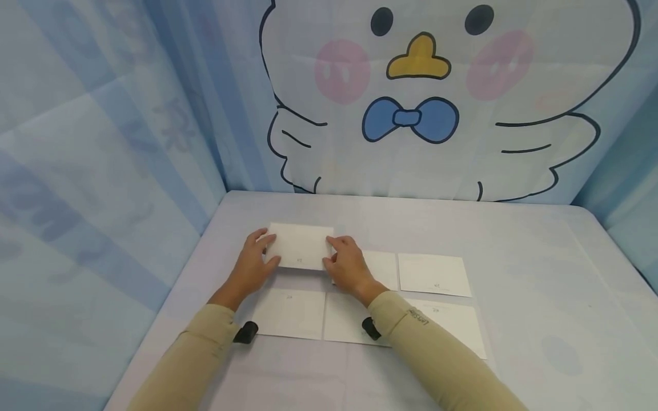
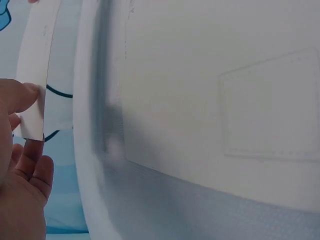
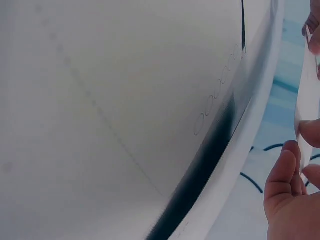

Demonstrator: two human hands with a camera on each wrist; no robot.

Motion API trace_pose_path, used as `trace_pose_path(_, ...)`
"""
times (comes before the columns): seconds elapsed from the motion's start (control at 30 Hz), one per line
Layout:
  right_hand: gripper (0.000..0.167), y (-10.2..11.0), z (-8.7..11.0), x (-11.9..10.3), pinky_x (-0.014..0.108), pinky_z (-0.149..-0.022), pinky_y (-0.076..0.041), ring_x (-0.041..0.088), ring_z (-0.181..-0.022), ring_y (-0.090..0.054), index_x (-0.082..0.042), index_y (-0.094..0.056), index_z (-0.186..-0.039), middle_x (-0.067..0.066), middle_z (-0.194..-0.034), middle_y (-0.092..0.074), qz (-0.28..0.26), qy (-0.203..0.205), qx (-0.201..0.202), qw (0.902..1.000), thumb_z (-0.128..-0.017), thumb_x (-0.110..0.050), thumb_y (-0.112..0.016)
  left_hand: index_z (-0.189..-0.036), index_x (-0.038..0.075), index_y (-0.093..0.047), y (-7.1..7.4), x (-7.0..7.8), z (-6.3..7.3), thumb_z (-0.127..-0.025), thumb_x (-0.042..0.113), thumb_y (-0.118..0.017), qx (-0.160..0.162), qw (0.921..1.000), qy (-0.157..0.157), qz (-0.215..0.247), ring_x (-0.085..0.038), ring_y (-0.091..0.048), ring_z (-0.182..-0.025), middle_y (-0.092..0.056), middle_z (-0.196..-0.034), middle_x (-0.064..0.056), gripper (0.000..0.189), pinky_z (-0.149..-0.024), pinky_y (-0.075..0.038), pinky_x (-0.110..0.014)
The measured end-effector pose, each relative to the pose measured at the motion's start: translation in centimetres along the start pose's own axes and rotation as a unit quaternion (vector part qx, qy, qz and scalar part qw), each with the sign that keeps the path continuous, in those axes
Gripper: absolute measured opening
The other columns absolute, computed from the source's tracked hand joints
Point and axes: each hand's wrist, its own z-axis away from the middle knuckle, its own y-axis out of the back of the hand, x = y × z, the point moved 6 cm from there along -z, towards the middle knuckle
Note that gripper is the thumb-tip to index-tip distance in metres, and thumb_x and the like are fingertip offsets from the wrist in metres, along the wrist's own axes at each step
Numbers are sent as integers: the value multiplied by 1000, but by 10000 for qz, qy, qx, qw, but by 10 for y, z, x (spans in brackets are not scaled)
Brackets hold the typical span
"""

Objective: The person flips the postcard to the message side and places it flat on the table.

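Observation:
A white paper card (image 1: 300,245) is held by its two short sides, raised over the back left of the table. My left hand (image 1: 253,262) pinches its left side, thumb in front and fingers behind. On the opposite side my right hand (image 1: 352,265) grips it the same way, with the wrist over other cards. Small faint writing runs along the card's lower edge. From the left wrist, the card (image 2: 37,65) appears nearly edge-on between thumb and fingers. The right wrist view also shows the card (image 3: 306,95) as a narrow strip with both hands at it.
Several similar white cards lie in two rows, including one at the back right (image 1: 434,274) and one at the front left (image 1: 290,314). The right sleeve (image 1: 442,354) covers part of the front row. A patterned curtain (image 1: 411,165) hangs behind the pale tabletop (image 1: 540,285).

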Motion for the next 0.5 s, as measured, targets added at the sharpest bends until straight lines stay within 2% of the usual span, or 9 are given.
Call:
trace_pose_path(0.07, 50, -1, 0, 1, 34, -81, -52, 20, -90, -59, 6, -53, -139, 22, -134, -49, 11, -26, -5, 10000, -93, -9, -66, -140, -9, -49, -3, -2, 0, -94, 10, -68, -63, 9999, 81, -31, -35, -55, -111, -33, -151, -28, 54, -94, -48, -46)
trace_pose_path(0.13, 49, -4, 0, 2, 35, -82, -52, 20, -90, -59, 7, -55, -137, 23, -133, -49, 73, -23, -35, 10000, -93, -8, -66, -140, -9, -49, -6, -5, 1, -94, 10, -69, -149, 9997, 181, -61, -37, -54, -116, -34, -149, -29, 54, -98, -47, -47)
trace_pose_path(0.27, 47, -11, 1, 4, 37, -87, -52, 21, -93, -61, 9, -56, -135, 23, -133, -50, 404, -3, -275, 9988, -92, -7, -66, -142, -9, -47, -12, -10, 3, -94, 13, -69, -366, 9984, 336, -255, -41, -45, -131, -35, -149, -29, 58, -109, -38, -50)
trace_pose_path(0.37, 46, -16, 3, 5, 41, -95, -49, 27, -106, -60, 9, -57, -135, 24, -135, -50, 619, -42, -503, 9968, -92, -6, -65, -143, -9, -47, -15, -12, 3, -93, 14, -70, -473, 9971, 336, -496, -43, -40, -136, -36, -148, -30, 59, -112, -33, -51)
trace_pose_path(0.5, 47, -20, 4, 6, 43, -105, -43, 33, -126, -52, 9, -55, -136, 24, -138, -50, 725, -119, -715, 9947, -92, -6, -64, -141, -11, -47, -16, -13, 4, -93, 13, -71, -492, 9965, 269, -627, -44, -39, -136, -37, -147, -32, 59, -112, -31, -52)
